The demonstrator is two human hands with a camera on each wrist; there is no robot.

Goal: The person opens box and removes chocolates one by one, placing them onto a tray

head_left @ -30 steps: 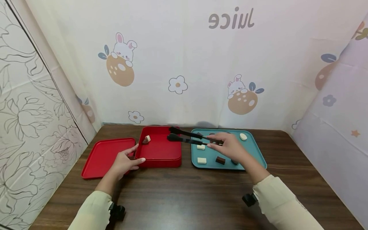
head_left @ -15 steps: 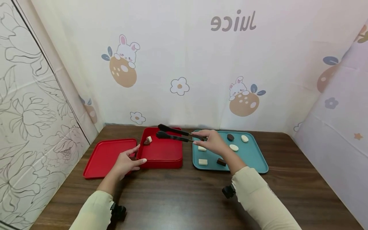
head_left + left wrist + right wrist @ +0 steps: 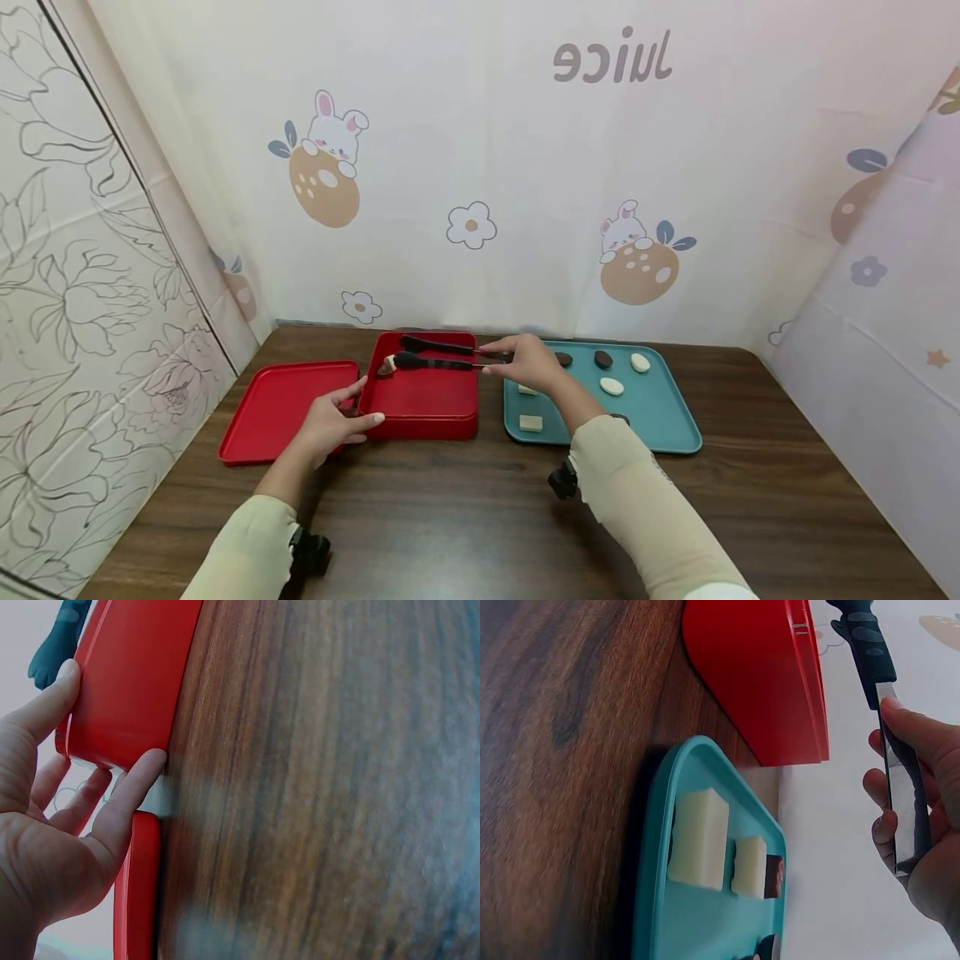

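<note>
My left hand (image 3: pixel 327 427) grips the near left corner of a shallow red box (image 3: pixel 431 427), with the thumb on its front and the fingers along its side. Over this box my right hand (image 3: pixel 525 364) holds black-tipped tongs (image 3: pixel 438 363), which point left. The tong tips stand apart with nothing seen between them. Beside the lower tip, in the box's left part, lie a small white chocolate piece (image 3: pixel 390 362) and a brown chocolate piece (image 3: pixel 384 372). In the right wrist view, thumb and fingers close round the metal tong handle (image 3: pixel 906 814).
A teal tray (image 3: pixel 652 417) on the right bears several white and dark chocolate pieces, among them a white oblong block (image 3: pixel 531 423) and a white oval (image 3: pixel 611 386). A red lid (image 3: pixel 273 417) lies left of the box on the wooden table (image 3: pixel 450 517). A printed curtain (image 3: pixel 480 150) hangs behind.
My right hand has moved left from over the teal tray, bringing the tongs over the red box down toward the chocolate pieces. The left hand stays on the box.
</note>
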